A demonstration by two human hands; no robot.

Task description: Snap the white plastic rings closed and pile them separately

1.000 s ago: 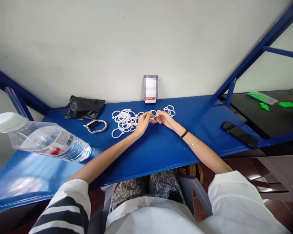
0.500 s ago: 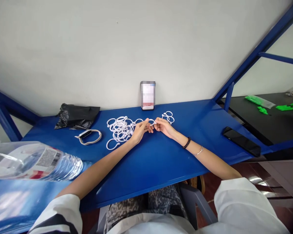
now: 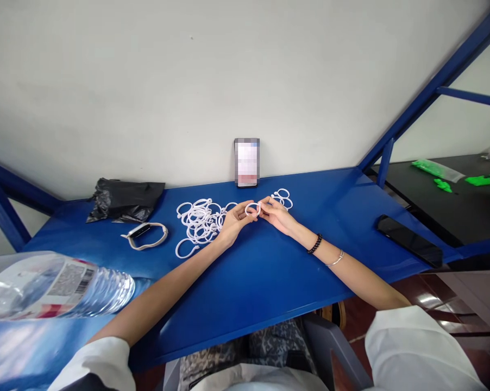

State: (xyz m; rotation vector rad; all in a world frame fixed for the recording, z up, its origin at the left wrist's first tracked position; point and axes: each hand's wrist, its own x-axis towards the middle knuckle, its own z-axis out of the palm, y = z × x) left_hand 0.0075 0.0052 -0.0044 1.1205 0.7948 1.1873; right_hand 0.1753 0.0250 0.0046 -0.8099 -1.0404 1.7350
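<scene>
And here the left grip [image 3: 232, 223] and right grip [image 3: 279, 217] pinch one ring [image 3: 246, 209] together! A heap of rings [image 3: 199, 218] (white, too) sits beside the left grip.

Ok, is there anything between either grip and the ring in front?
Nothing visible. The left grip and right grip both have fingers directly on the ring. The pile lies left of it and the few loose rings beyond the right grip, neither in between.
</scene>
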